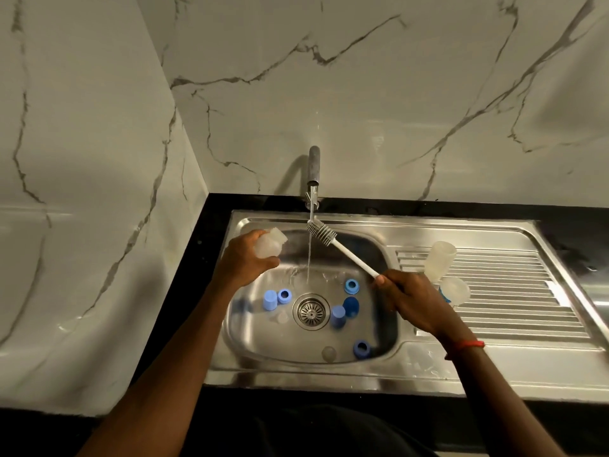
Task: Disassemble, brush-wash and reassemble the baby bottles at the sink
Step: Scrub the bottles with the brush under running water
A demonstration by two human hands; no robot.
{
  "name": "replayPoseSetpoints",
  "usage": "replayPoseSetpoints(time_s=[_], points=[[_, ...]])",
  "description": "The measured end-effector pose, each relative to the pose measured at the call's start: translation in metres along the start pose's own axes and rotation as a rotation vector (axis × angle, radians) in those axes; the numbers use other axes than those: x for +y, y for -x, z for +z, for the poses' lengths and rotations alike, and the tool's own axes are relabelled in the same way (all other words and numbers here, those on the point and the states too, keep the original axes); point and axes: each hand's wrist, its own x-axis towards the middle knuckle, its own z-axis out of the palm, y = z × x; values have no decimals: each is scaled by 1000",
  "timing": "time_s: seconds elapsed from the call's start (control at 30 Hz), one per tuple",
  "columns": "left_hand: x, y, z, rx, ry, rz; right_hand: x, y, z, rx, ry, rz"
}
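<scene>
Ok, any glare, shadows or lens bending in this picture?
Head view: the wide lens bows the sink rim and wall corner. Head view: glare patches sit on the drainboard. Head view: the tap throws a soft shadow leftward on the wall. Head view: the bottle in the left hand looks soft-edged.

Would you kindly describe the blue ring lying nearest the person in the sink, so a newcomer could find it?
In the stainless steel sink basin, find the round metal drain strainer. The blue plastic screw ring lies at the near wall, beside a small clear dome. It alone among the blue parts sits nearer than the drain.
</scene>
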Motion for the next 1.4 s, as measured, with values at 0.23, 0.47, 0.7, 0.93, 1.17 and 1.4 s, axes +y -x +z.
replayPoseSetpoints(time_s=[0.23,0.47,0.7,0.93,1.17,1.4], points=[[27,13,22,-111,206,-113,0,-11,33,58,144,-177],[35,18,16,-93,258,-183,7,-14,48,244,394,-285],[38,20,16,-198,263,-187,3,-20,48,267,451,-293],[36,17,5,-191,413,-213,18,-7,41,289,449,-285],[51,11,17,-148,455,-267,-3,-28,53,282,409,-215],[46,1,12,-169,654,-349,16,-12,50,262,411,-181]])
